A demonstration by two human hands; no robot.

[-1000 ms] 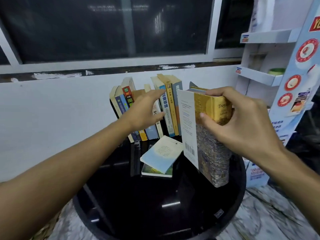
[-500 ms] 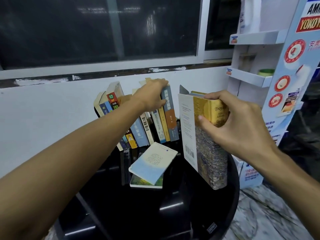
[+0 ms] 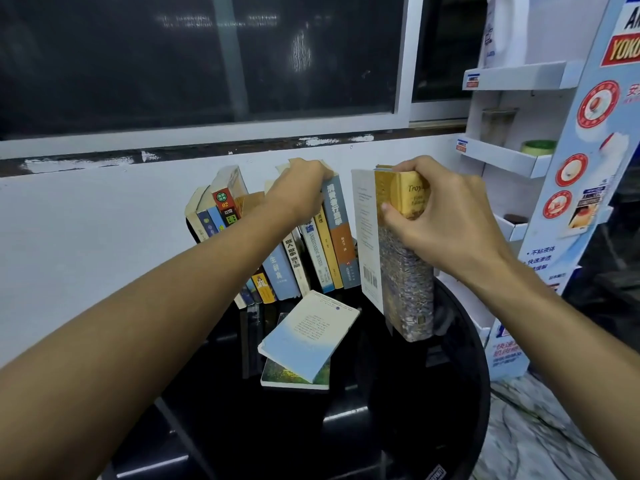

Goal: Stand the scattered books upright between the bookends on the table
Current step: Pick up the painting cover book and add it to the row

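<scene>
A row of several books (image 3: pixel 313 251) stands leaning left at the back of a round black table (image 3: pixel 460 393). My left hand (image 3: pixel 301 188) rests over the top edges of the row's right-hand books, fingers curled on them. My right hand (image 3: pixel 433 216) grips a thick gold-and-grey book (image 3: pixel 405 282) by its top, held upright just right of the row, its lower end above the table. Two books lie flat and stacked in the table's middle: a pale blue one (image 3: pixel 308 337) on a green one (image 3: pixel 294 375). No bookend is clearly visible.
A white wall and dark window run behind the table. A white cardboard display rack (image 3: pixel 519 157) with shelves stands close on the right, beside the held book. Marble floor (image 3: pixel 536 441) shows at the lower right.
My left hand has slid from the middle of the row up onto the tops of its right-hand books, which now lean further left. The thick book stays upright in my right hand.
</scene>
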